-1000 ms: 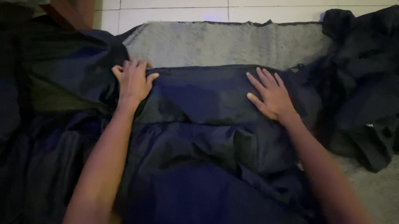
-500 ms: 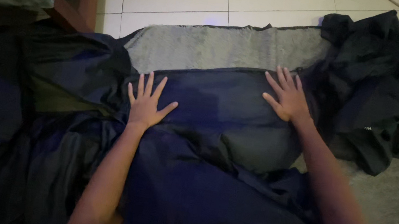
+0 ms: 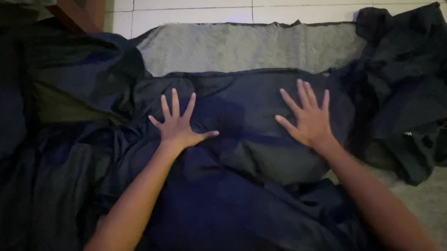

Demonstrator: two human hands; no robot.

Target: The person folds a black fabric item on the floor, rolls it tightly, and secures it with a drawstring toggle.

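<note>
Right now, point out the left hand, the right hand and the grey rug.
left hand (image 3: 177,124), head view, on the back of the hand, flat on the dark cloth.
right hand (image 3: 310,121), head view, on the back of the hand, fingers spread.
grey rug (image 3: 247,43), head view, on the bare part above the cloth.

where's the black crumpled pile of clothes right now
In the head view the black crumpled pile lies at upper right on the grey rug, just right of the right hand.
</note>
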